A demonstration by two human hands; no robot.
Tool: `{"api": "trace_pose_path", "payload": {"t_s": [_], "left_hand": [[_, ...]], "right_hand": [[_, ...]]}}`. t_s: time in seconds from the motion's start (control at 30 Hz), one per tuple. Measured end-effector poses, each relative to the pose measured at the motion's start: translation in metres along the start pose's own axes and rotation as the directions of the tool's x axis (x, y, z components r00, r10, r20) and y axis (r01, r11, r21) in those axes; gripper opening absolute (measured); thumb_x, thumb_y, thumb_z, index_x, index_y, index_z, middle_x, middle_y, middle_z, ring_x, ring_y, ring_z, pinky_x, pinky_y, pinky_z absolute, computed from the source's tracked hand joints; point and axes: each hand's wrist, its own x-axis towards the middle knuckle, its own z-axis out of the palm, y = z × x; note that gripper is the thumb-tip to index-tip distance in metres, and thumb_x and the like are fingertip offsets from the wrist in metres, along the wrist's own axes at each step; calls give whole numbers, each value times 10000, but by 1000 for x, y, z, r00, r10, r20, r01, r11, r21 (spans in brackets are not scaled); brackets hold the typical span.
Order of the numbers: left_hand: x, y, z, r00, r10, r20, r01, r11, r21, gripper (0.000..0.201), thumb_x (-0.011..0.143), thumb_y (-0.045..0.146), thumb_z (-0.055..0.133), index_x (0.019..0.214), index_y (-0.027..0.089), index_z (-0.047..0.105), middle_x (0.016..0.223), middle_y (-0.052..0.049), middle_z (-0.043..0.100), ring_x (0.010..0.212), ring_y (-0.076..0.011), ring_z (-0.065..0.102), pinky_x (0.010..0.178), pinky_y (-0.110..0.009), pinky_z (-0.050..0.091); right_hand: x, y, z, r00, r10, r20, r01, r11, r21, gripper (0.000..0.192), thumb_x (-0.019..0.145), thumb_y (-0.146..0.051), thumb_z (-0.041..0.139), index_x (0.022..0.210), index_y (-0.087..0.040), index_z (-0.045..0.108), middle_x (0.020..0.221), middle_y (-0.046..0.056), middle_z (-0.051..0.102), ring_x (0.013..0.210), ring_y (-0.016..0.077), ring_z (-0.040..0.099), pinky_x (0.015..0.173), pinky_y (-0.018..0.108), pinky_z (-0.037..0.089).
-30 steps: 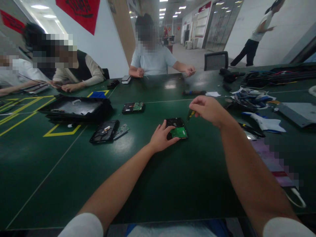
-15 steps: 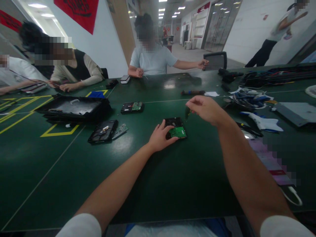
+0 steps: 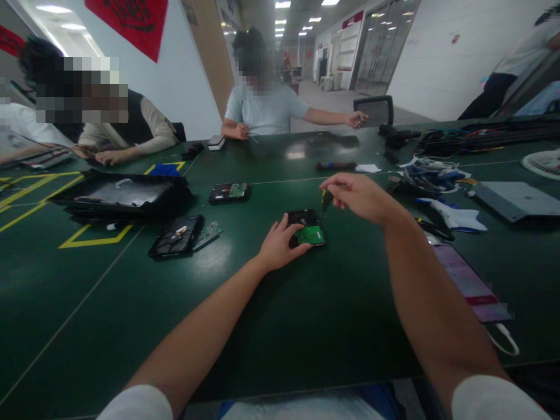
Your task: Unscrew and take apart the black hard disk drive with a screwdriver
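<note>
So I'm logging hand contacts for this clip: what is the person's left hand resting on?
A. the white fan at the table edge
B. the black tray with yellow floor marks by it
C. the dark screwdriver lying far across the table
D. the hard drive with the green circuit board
D: the left hand lies on the hard drive with its green circuit board up, while the right hand holds a small screwdriver above it.

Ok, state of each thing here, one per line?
hard drive: flat on table, green board up, left hand pressing it.
screwdriver: upright, pinched in right hand, above the drive.
second drive: lying untouched.
opened drive: lying apart, loose board beside it.
black tray: resting on table.
</note>
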Motion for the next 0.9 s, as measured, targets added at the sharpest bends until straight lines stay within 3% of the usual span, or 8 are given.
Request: {"api": "trace_pose_path", "payload": {"t_s": [0.2,0.4,0.53,0.77,0.9], "left_hand": [[0,0,-1,1000,-10,21,11,1000,-25,690,943,688,677,1492,275,609,1782,-190,308,1655,-419,288,1320,-620,286],[1,-1,0,1000,-3,7,3,1000,-18,685,951,689,665,1495,278,607,1770,-181,339,1677,-385,236,1335,-596,266],[0,-1,-1,1000,4,14,-4,1000,-14,690,954,687,662,1505,278,597,1758,-174,369,1687,-362,208,1347,-588,240],[0,-1,-1,1000,-20,21,20,1000,-22,698,948,706,658,1507,292,596,1793,-161,295,1676,-402,228,1337,-615,254],[1,-2,0,1000,-10,21,10,1000,-21,692,954,697,657,1506,285,594,1784,-160,319,1686,-382,203,1339,-607,253]], "right_hand": [[4,-1,7,983,61,-175,-65,998,-17,143,911,-328,793,871,-206,731,819,48,750,686,175,658,682,313,498],[3,-3,10,998,47,-45,-41,989,143,184,1013,-382,683,989,-207,736,989,57,790,568,111,621,555,275,445],[2,-1,7,1000,23,22,-26,986,164,275,1031,-475,672,1088,-217,747,814,40,751,657,156,677,593,275,484],[4,-1,8,984,64,-166,-68,997,-21,297,953,-497,779,896,-209,733,747,42,732,662,175,647,633,310,480],[5,0,11,985,75,-153,-68,996,50,264,974,-457,752,929,-199,725,861,63,778,580,140,631,565,291,454]]}}
